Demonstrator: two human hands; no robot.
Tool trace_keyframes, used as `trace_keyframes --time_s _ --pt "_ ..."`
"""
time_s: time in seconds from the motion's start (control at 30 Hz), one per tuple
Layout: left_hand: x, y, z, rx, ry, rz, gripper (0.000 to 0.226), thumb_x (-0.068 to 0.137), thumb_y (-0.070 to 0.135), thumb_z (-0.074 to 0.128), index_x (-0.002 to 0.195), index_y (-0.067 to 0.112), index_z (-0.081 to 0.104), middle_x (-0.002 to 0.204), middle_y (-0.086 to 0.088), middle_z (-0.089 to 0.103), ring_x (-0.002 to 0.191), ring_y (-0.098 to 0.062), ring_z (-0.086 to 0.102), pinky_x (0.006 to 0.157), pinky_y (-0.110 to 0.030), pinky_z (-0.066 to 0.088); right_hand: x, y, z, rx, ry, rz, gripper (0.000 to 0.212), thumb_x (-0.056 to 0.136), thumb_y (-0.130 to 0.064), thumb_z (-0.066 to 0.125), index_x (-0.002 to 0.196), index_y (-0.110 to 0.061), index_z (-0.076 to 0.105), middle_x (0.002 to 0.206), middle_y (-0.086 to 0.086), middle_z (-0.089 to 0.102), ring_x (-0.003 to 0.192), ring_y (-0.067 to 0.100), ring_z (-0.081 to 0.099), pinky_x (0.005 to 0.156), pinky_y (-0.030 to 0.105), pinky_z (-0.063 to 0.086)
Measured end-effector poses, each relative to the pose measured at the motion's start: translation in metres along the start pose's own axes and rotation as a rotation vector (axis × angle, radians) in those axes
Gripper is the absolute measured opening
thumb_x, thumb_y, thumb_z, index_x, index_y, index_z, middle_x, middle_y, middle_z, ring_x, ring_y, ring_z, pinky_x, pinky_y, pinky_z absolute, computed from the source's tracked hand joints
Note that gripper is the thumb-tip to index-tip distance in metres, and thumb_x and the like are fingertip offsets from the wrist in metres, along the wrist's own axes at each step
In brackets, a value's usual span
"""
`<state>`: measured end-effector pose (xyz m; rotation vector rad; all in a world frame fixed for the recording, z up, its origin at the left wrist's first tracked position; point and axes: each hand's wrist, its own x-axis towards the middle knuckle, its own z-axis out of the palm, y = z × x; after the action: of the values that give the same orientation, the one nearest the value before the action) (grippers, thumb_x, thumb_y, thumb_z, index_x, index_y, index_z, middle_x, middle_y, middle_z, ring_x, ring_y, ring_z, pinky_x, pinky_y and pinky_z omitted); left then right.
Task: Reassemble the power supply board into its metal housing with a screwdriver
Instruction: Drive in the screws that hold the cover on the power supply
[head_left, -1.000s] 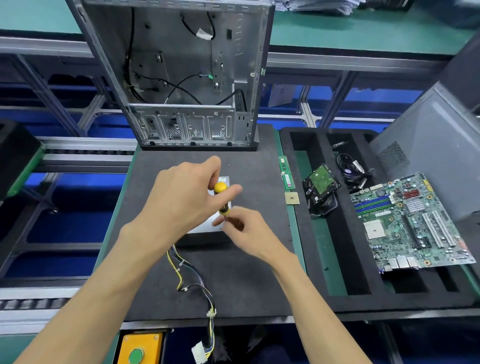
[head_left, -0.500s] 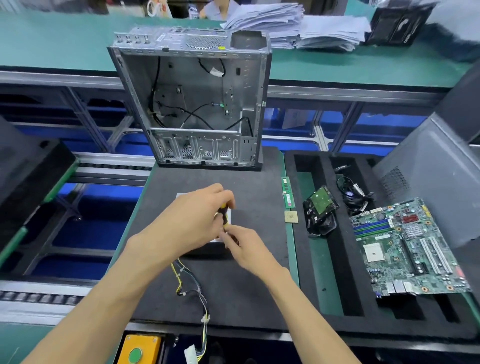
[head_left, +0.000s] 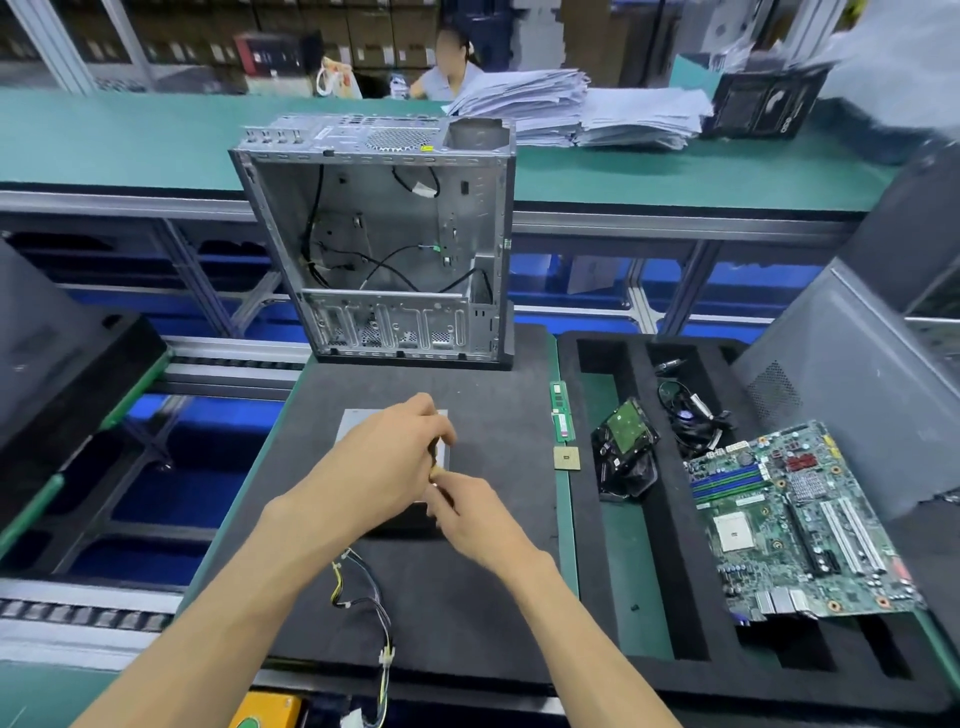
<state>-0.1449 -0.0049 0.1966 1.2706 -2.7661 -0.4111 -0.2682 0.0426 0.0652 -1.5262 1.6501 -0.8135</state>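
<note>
Grey metal power supply box (head_left: 358, 423) lies flat on black foam mat (head_left: 498, 410), mostly hidden under hands. Left hand (head_left: 384, 462) curled over dark screwdriver handle (head_left: 434, 447), upright above box. Right hand (head_left: 475, 512) pinches shaft low down, hands touching. Yellow-black cable bundle (head_left: 363, 597) trails toward mat's near edge. Open grey computer case (head_left: 384, 239) stands behind; green motherboard (head_left: 795, 525) on tray at right.

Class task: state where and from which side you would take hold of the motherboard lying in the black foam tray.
Take the motherboard by its bare long edges, a grip coming from above. It lies flat, components up, on the foam tray, so the face is best left untouched. Its near end overhangs a tray recess, probably giving fingers room underneath.
</note>
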Motion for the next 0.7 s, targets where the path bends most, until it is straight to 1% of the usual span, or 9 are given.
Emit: trace_keyframes --time_s 0.03,0.1,0.2,0.3,0.37,0.47,0.53,0.6,0.7 --pt "-0.0011 -0.0007 0.0008 0.005 0.009 -0.009 0.033 0.097 0.010 0.048 0.124 0.023 0.063 0.117 0.006 0.055 0.097 -0.016 0.058 0.087 -0.036 0.048 -0.0014 -0.0010 -0.0006 0.000 0.002 -0.005 0.028 0.108 -0.036 0.043 0.082 -0.027 0.052 0.086 0.012 0.067 0.079 0.029 0.061 0.077 0.044 0.053" --pt "-0.0046 -0.0016 0.0035 -0.001 0.063 -0.028 0.030 0.099 0.025 0.052 0.129 0.028 0.056 0.113 0.008 0.054 0.095 -0.016 0.057 0.084 -0.035 0.050 -0.0014 -0.0031 -0.0009 -0.011 0.018 -0.012 0.030 0.108 -0.031 0.044 0.079 -0.031 0.050 0.088 0.011 0.069 0.082 0.029 0.064 0.080 0.047 0.055" --pt "-0.0068 -0.0024 0.0048 0.002 0.137 -0.104 0.028 0.096 0.047 0.057 0.117 0.029 0.053 0.103 0.008 0.056 0.093 -0.016 0.061 0.078 -0.034 0.051 0.0021 -0.0017 0.0020 -0.022 0.024 -0.016 0.024 0.108 -0.029 0.047 0.090 -0.022 0.061 0.089 0.008 0.070 0.082 0.026 0.065 0.083 0.046 0.056" --pt "-0.0040 -0.0039 0.0034 0.022 0.157 -0.160 0.018 0.099 0.038 0.055 0.104 0.022 0.059 0.097 0.005 0.059 0.093 -0.020 0.062 0.077 -0.034 0.049 0.0037 0.0003 0.0043 -0.005 0.024 -0.009 0.026 0.108 -0.033 0.050 0.098 -0.018 0.068 0.084 0.007 0.069 0.080 0.027 0.064 0.082 0.046 0.056" --pt "-0.0037 -0.0024 0.0041 0.015 0.114 -0.105 0.016 0.101 0.026 0.051 0.110 0.022 0.063 0.104 0.006 0.058 0.095 -0.018 0.062 0.079 -0.031 0.048 0.0043 0.0011 0.0040 -0.002 0.030 0.002 0.026 0.107 -0.034 0.050 0.091 -0.020 0.066 0.082 0.008 0.069 0.079 0.028 0.064 0.081 0.046 0.056" --pt "-0.0065 -0.0001 0.0062 0.007 0.044 -0.036 0.028 0.101 0.014 0.045 0.119 0.023 0.063 0.114 0.010 0.057 0.103 -0.013 0.058 0.086 -0.033 0.049 0.0055 0.0019 0.0038 -0.035 0.036 0.015 0.026 0.105 -0.032 0.050 0.088 -0.019 0.064 0.083 0.007 0.072 0.079 0.025 0.067 0.082 0.043 0.056" --pt "-0.0080 -0.0006 0.0078 0.017 0.080 -0.042 0.025 0.100 0.022 0.048 0.121 0.025 0.061 0.112 0.012 0.057 0.102 -0.011 0.058 0.084 -0.032 0.049 0.0061 0.0018 0.0041 -0.042 0.041 0.023 0.027 0.105 -0.031 0.051 0.084 -0.019 0.063 0.082 0.006 0.072 0.078 0.023 0.068 0.082 0.043 0.057" --pt "-0.0090 -0.0015 0.0081 0.023 0.134 -0.090 0.023 0.099 0.041 0.052 0.118 0.027 0.056 0.106 0.012 0.058 0.095 -0.012 0.059 0.079 -0.030 0.049 0.0061 0.0014 0.0045 -0.035 0.041 0.039 0.030 0.105 -0.032 0.051 0.085 -0.014 0.066 0.082 0.007 0.073 0.078 0.024 0.069 0.082 0.042 0.057" --pt "-0.0063 -0.0033 0.0053 0.019 0.149 -0.197 0.028 0.095 0.052 0.054 0.100 0.025 0.056 0.091 0.009 0.067 0.085 -0.014 0.061 0.076 -0.032 0.052 0.0076 0.0014 0.0053 -0.024 0.054 0.041 0.035 0.105 -0.035 0.054 0.089 -0.009 0.072 0.079 0.007 0.073 0.075 0.024 0.069 0.080 0.038 0.058"
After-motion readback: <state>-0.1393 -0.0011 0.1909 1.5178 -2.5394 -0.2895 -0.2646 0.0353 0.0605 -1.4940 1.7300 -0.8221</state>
